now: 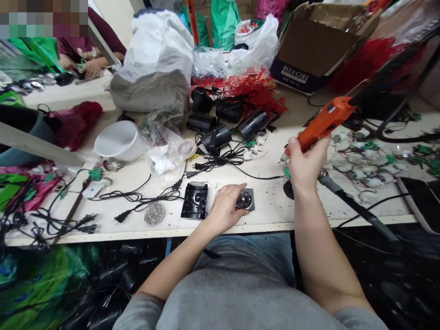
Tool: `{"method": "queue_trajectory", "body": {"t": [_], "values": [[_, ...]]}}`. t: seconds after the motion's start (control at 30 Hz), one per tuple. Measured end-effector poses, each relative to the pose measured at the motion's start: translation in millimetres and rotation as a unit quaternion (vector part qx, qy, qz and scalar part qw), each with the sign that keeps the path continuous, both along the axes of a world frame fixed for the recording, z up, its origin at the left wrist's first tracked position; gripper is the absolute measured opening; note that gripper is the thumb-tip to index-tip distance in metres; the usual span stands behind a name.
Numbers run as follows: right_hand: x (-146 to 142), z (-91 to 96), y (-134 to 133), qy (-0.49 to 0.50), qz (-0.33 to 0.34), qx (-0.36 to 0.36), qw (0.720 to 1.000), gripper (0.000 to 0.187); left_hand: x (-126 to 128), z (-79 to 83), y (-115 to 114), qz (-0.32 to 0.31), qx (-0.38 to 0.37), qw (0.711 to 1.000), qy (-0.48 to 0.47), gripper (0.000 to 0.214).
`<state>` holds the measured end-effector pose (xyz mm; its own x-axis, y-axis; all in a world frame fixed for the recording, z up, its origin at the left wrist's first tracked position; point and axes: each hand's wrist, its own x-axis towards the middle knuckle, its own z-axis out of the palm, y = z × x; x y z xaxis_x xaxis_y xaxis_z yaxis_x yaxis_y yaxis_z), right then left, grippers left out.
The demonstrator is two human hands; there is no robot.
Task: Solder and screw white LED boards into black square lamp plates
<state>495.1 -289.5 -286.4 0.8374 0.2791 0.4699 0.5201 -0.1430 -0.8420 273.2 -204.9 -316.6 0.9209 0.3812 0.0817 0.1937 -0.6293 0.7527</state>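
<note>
My right hand (pixel 305 165) is wrapped round an orange electric screwdriver (pixel 325 120), raised over the bench with its tip down to the left. My left hand (pixel 225 206) rests on the bench, thumb and fingers spread round the sides of a round black plastic part (pixel 244 199) on a dark square base. Just left of it lies an open black plastic housing half (pixel 195 200) with a cord running to it. A round dish of small screws (pixel 154 213) sits further left. Below my right hand is a dark round piece (pixel 289 189), partly hidden.
Several black cylindrical housings (pixel 217 139) with tangled cords lie behind. A white bowl (pixel 117 140) and plastic bags stand left. Small motors with wires (pixel 360 160) cover the right side, near a phone-like device (pixel 421 201). A cardboard box (pixel 316 50) stands behind. Another person's hands (pixel 91 68) work far left.
</note>
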Motion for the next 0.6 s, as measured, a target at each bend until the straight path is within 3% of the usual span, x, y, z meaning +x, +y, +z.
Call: {"method": "queue_trajectory", "body": {"t": [0.1,0.27,0.4,0.5,0.6], "values": [[-15,4.0,10,0.003,-0.011,0.044,0.999,0.051,-4,-1.6,-1,0.037,0.001,0.999,-0.013,0.064],[-60,18.2,0,0.069,0.157,0.134,0.976,0.056,-8,-6.7,-2,0.068,-0.017,0.996,-0.056,0.067],[-69,26.9,-12,0.137,0.257,0.157,0.944,0.048,-7,-13.0,-6,0.089,-0.028,0.993,-0.067,0.058],[-70,41.8,-17,0.185,0.285,0.155,0.928,0.063,-6,-18.0,-10,0.117,-0.021,0.99,-0.081,0.056],[-75,60.6,-22,0.224,0.261,0.152,0.927,0.075,-5,-21.8,-14,0.137,-0.017,0.984,-0.109,0.057]]}}
